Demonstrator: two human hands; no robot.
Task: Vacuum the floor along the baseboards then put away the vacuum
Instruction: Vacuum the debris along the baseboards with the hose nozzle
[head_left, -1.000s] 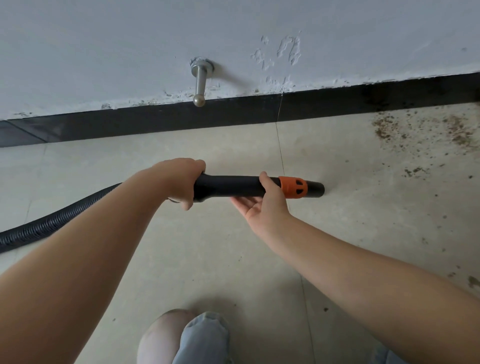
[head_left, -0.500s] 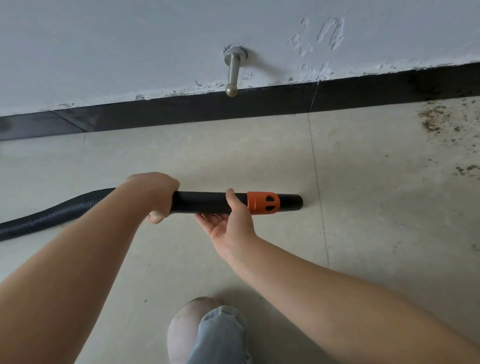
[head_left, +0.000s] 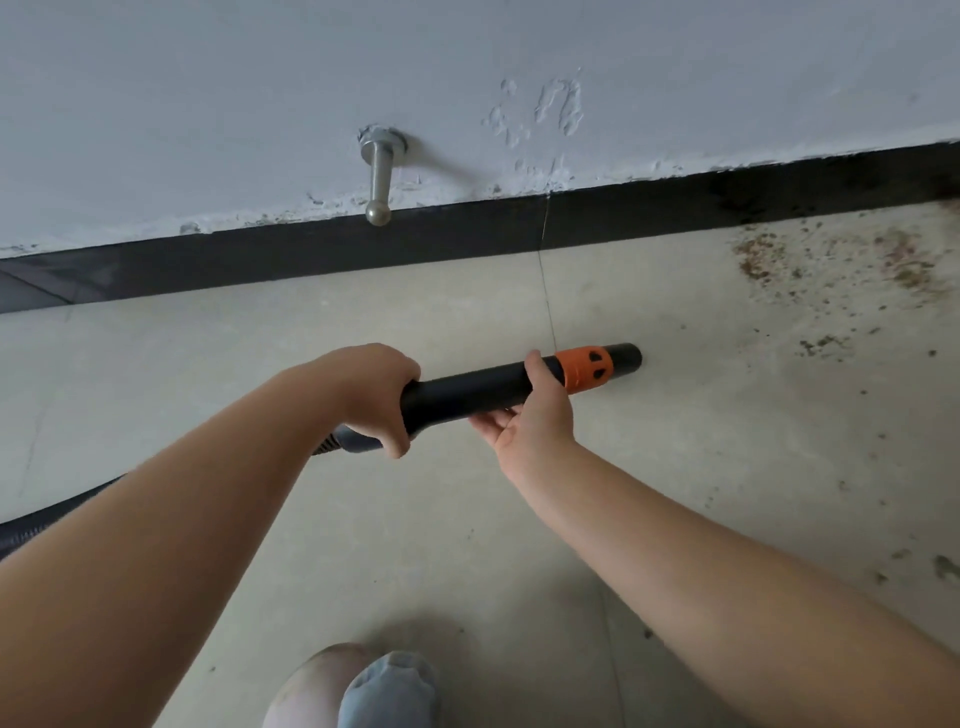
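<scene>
I hold a black vacuum tube (head_left: 470, 392) with an orange collar (head_left: 587, 368) low over the beige tiled floor (head_left: 675, 441), its open end pointing right. My left hand (head_left: 374, 395) grips the rear of the tube where the ribbed black hose (head_left: 31, 530) joins it. My right hand (head_left: 530, 415) cups the tube from below just behind the collar, thumb on top. The black baseboard (head_left: 467, 241) runs along the white wall behind. Brown dirt (head_left: 831, 270) is scattered on the floor to the right of the tube's end.
A metal door stop (head_left: 379, 176) sticks out of the wall above the baseboard, left of the tube's end. My knee in light jeans (head_left: 384, 691) is at the bottom middle. The hose trails off the left edge.
The tube has swung to the right and tilted up at its end, which now lies just past the tile joint. The dirt patch has come back into view.
</scene>
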